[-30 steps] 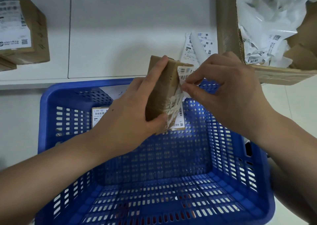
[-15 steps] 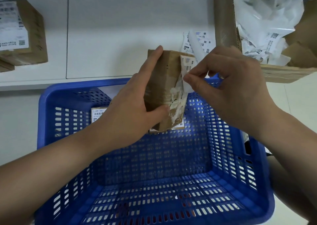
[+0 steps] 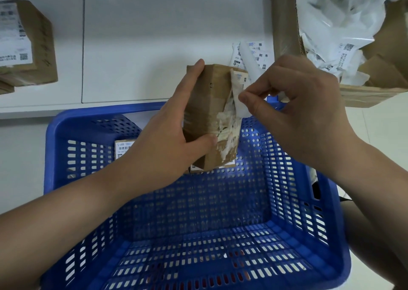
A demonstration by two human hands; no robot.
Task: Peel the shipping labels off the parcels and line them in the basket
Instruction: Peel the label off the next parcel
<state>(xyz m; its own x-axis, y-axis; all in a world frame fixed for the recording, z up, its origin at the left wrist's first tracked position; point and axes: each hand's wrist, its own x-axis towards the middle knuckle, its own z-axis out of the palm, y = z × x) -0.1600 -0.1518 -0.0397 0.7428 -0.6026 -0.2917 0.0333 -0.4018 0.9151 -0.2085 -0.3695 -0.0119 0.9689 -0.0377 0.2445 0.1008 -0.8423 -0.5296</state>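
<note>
Shipping label (image 3: 237,91): peeled further off brown parcel (image 3: 209,113) than a second ago; then nearly flat on right face, now upper part lifted clear and curled toward right. More torn white residue (image 3: 227,126) exposed on parcel face. Right hand (image 3: 298,113): pinch on label edge shifted right and slightly nearer, away from parcel. Left hand (image 3: 163,144): grip on parcel tilted a little, index finger reaching higher along far top edge.

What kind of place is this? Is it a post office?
Probably a parcel-sorting or mailroom spot, not surely a post office. A labelled parcel waits on the white table, peeled labels pile up, and there's a blue basket.
</note>
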